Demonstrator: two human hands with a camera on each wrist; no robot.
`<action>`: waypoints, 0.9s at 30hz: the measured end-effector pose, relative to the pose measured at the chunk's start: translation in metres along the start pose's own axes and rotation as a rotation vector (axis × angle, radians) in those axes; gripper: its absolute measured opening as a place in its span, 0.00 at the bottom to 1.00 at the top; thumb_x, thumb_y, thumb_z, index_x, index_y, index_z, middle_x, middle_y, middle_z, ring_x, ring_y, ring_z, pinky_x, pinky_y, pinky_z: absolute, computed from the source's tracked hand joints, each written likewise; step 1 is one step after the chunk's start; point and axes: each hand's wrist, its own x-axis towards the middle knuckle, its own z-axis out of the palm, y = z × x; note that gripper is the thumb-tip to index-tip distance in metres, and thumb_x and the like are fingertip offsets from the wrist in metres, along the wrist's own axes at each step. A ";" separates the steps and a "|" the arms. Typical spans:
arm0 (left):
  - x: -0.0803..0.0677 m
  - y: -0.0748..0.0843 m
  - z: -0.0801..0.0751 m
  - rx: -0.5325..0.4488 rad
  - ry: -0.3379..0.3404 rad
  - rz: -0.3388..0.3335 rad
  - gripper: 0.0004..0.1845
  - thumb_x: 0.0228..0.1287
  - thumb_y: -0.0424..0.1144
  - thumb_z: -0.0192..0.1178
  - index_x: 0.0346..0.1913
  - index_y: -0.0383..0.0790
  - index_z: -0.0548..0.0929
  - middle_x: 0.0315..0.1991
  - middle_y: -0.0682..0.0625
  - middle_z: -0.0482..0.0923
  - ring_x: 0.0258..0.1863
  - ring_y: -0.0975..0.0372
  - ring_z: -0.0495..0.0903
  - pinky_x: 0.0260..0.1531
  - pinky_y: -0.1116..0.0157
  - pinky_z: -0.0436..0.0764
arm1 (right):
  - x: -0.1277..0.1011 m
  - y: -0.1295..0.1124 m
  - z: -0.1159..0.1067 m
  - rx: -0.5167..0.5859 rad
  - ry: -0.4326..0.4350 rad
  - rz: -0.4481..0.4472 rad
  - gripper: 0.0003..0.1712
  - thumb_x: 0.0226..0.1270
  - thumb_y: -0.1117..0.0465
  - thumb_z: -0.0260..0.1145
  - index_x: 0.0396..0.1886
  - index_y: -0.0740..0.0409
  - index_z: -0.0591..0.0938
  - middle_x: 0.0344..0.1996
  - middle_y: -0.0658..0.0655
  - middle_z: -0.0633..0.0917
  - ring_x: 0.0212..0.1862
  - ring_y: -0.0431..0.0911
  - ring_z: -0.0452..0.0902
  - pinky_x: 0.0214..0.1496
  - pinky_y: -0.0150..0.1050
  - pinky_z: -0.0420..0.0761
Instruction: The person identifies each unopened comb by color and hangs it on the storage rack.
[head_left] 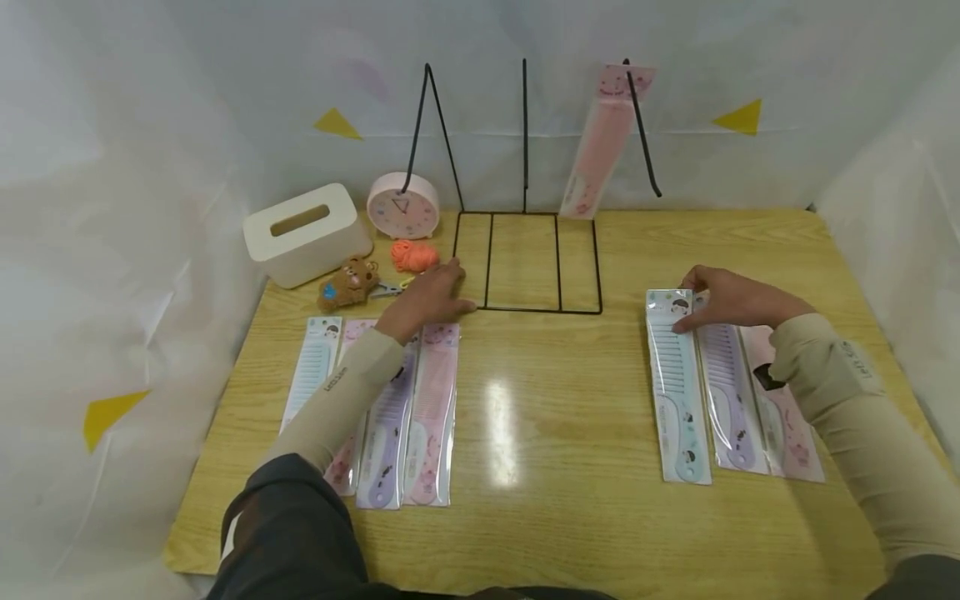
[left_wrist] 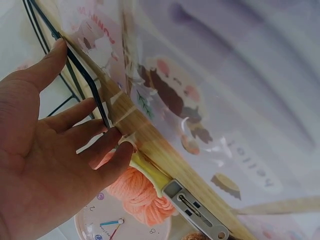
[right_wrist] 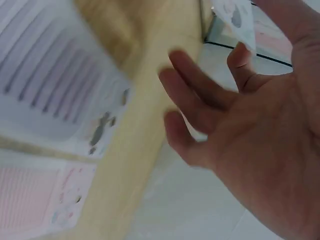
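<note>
The wire display rack is steadied at its front left corner by the left hand, fingers straight against the rod, while the blue packaged comb, flat on the wooden table right of the rack, is touched at its top by the right hand, fingers relaxed and nothing grasped. The pack is best lifted by its header card, with the rack kept pressed down. The right fingertips are blurred in the wrist view, and several combs are hidden under the left sleeve.

My left hand reaches forward toward the tabletop's far left, fingers straight and relaxed, gripping nothing. My right hand lies palm down toward the right edge — fingers loosely spread, sleeved forearm angling back to me.
</note>
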 end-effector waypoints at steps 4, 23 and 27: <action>0.000 0.000 0.001 0.000 0.001 -0.011 0.41 0.67 0.57 0.64 0.74 0.37 0.64 0.79 0.40 0.50 0.76 0.45 0.54 0.73 0.49 0.57 | -0.006 -0.016 -0.006 0.200 -0.052 -0.018 0.38 0.59 0.52 0.77 0.57 0.63 0.64 0.40 0.63 0.81 0.42 0.53 0.76 0.43 0.44 0.78; -0.001 -0.001 0.000 -0.018 0.012 0.008 0.43 0.66 0.56 0.65 0.75 0.36 0.62 0.78 0.39 0.53 0.75 0.45 0.55 0.73 0.49 0.59 | -0.039 -0.148 -0.010 0.225 0.330 -0.305 0.15 0.71 0.53 0.67 0.50 0.56 0.81 0.45 0.55 0.87 0.44 0.31 0.82 0.39 0.32 0.75; -0.001 0.000 0.000 -0.021 0.014 0.005 0.43 0.66 0.56 0.65 0.74 0.36 0.62 0.78 0.39 0.53 0.75 0.45 0.56 0.72 0.49 0.59 | -0.035 -0.180 -0.007 0.181 0.436 -0.455 0.08 0.72 0.55 0.66 0.41 0.54 0.83 0.40 0.49 0.87 0.43 0.33 0.82 0.38 0.33 0.72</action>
